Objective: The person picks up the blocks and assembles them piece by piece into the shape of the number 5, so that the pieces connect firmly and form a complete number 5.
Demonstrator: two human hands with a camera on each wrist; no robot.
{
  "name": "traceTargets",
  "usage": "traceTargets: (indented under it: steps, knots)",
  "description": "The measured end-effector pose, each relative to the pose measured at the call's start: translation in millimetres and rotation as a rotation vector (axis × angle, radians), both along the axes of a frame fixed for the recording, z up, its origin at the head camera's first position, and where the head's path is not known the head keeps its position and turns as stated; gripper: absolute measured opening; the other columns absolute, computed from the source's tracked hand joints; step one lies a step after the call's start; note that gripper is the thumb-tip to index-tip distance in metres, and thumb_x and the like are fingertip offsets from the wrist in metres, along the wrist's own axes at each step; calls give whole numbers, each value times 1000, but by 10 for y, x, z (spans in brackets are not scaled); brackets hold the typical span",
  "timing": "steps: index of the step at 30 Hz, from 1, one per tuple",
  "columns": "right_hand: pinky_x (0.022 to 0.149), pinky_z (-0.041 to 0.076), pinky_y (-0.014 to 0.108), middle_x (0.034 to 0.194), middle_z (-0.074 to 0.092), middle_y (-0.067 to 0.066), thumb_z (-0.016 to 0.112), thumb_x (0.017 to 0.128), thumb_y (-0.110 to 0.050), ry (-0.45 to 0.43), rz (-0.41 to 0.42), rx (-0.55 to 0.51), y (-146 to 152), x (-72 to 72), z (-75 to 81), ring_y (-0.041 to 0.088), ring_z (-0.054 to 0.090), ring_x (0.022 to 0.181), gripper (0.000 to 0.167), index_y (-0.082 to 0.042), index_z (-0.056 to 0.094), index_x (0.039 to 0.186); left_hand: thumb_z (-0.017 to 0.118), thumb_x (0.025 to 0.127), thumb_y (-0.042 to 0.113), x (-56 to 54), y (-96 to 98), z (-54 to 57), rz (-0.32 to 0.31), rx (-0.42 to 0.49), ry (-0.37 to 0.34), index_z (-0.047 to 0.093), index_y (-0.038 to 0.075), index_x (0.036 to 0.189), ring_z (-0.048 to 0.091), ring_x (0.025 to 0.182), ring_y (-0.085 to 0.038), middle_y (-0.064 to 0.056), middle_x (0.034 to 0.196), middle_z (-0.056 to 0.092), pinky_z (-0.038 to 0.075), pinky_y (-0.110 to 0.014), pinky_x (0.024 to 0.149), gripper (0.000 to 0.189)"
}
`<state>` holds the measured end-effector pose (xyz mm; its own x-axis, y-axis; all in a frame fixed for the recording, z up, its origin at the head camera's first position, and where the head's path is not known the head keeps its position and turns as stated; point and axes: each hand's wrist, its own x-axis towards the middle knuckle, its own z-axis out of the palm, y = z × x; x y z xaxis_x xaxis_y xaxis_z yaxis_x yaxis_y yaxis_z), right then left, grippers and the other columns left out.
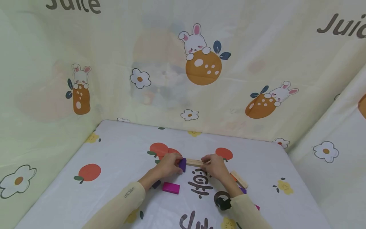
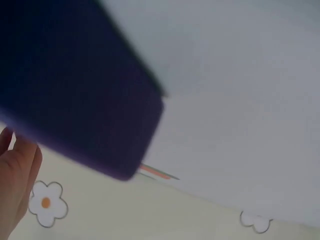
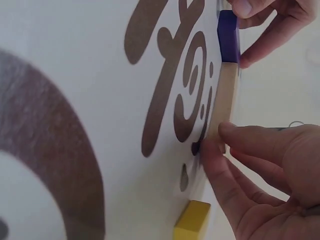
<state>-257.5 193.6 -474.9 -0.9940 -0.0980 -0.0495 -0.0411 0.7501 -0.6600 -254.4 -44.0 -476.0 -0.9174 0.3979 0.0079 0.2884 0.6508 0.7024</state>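
Note:
In the head view a purple block (image 1: 182, 165) stands between the thumb and fingers of my left hand (image 1: 168, 166), which pinches it. End to end with it lies a plain wooden block (image 1: 194, 162). My right hand (image 1: 216, 167) pinches the far end of that block between thumb and fingers. The right wrist view shows the purple block (image 3: 229, 36) and the wooden block (image 3: 223, 97) touching in a line, with my right hand (image 3: 270, 175) at the lower end. A large dark purple block (image 2: 80, 85) fills the near left of the left wrist view, blurred.
A magenta block (image 1: 171, 188) and a dark block (image 1: 156, 184) lie by the left forearm. Beside the right forearm lie another wooden block (image 1: 239, 179), an orange block (image 1: 233, 177) and a purple piece (image 1: 243, 190). A yellow block (image 3: 192, 220) sits below the right hand.

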Motion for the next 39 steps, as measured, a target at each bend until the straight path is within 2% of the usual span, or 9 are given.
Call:
traceTargets:
  steps: [6, 9, 12, 15, 20, 24, 31, 36, 39]
  knots:
    - [62, 62, 31, 109, 78, 15, 79, 92, -5, 36, 11, 19, 78, 98, 122, 21, 73, 87, 28, 1, 76, 120, 83, 89, 5, -25, -121, 85, -35, 76, 50, 67, -5, 136, 62, 132, -37, -21, 141, 67, 56, -53, 110, 51]
    - [65, 62, 31, 111, 79, 16, 80, 92, -6, 76, 9, 29, 164, 132, 148, 23, 76, 90, 28, 1, 76, 118, 81, 90, 6, -21, -195, 92, -37, 100, 45, 68, -2, 135, 62, 134, -37, -20, 141, 67, 55, -54, 111, 47]
    - [73, 63, 34, 113, 80, 18, 81, 90, -6, 125, 9, 26, 291, 169, 167, 26, 78, 93, 28, 2, 77, 117, 81, 91, 6, 5, -273, 103, -27, 114, 44, 69, 1, 136, 64, 133, -34, -17, 142, 69, 56, -53, 110, 47]
    - [80, 64, 38, 114, 79, 19, 81, 91, -7, 150, -1, 18, 432, 224, 200, 29, 78, 97, 28, 2, 77, 117, 81, 92, 8, 52, -360, 122, -4, 119, 26, 67, 3, 140, 69, 122, -29, -14, 141, 70, 60, -49, 103, 50]
    - [79, 65, 35, 120, 77, 20, 79, 94, -11, 118, -48, 31, 666, 357, 258, 32, 75, 105, 31, 0, 75, 123, 79, 94, 8, 105, -519, 111, 26, 117, -14, 64, 2, 144, 70, 105, -21, -15, 146, 65, 64, -39, 91, 53]
    - [78, 66, 34, 121, 77, 18, 78, 96, -16, 106, -73, 67, 860, 422, 253, 35, 73, 108, 33, -2, 74, 126, 78, 94, 7, 126, -649, 126, 34, 93, -24, 64, 2, 143, 71, 105, -21, -14, 146, 67, 63, -36, 90, 51]
    - [78, 61, 38, 120, 76, 22, 79, 95, -20, 90, -102, 137, 1145, 499, 201, 35, 72, 104, 36, -2, 74, 126, 77, 92, 3, 109, -814, 148, 30, 12, -37, 67, 3, 141, 67, 103, -21, -14, 135, 73, 57, -28, 77, 49]
    - [75, 58, 35, 116, 76, 22, 79, 95, -22, 61, -121, 156, 1244, 541, 133, 32, 71, 100, 36, -1, 75, 124, 75, 90, 1, 87, -863, 103, 2, -7, -84, 73, 7, 134, 68, 104, -21, -10, 133, 74, 59, -31, 81, 44]
    - [75, 59, 35, 117, 76, 22, 79, 95, -22, 16, -145, 152, 1271, 560, 91, 30, 71, 99, 37, 0, 75, 125, 75, 89, -1, 96, -891, 77, -48, -15, -105, 73, 10, 133, 68, 107, -23, -9, 133, 74, 61, -37, 87, 46]
